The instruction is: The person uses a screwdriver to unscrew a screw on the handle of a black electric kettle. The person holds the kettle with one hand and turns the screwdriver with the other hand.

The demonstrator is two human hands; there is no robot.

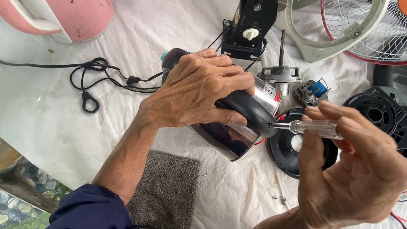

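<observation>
Left hand (193,94) clamped round steel kettle (236,130) lying tipped mid-surface. Right hand (354,174) pinches clear-handled screwdriver (315,128), shaft horizontal, tip touching kettle's black handle (250,110) at 9 o'clock from right hand.

Two bare hands and forearms in view, no gloves, rings, watch or wristband. Left hand (193,94): knuckles prominent, raised veins and tendons across the back, creased at the wrist. Right hand (354,174): palm side visible, deep creases across palm and finger joints, short nails. Forearms lean, veins showing, bare from wrist nearly to elbow. Dark navy sleeves (94,217) on both arms, pushed up and bunched near the elbows, plain fabric, no cuffs, buttons or markings visible. Right sleeve only a small dark sliver at the bottom edge of the frame.
</observation>
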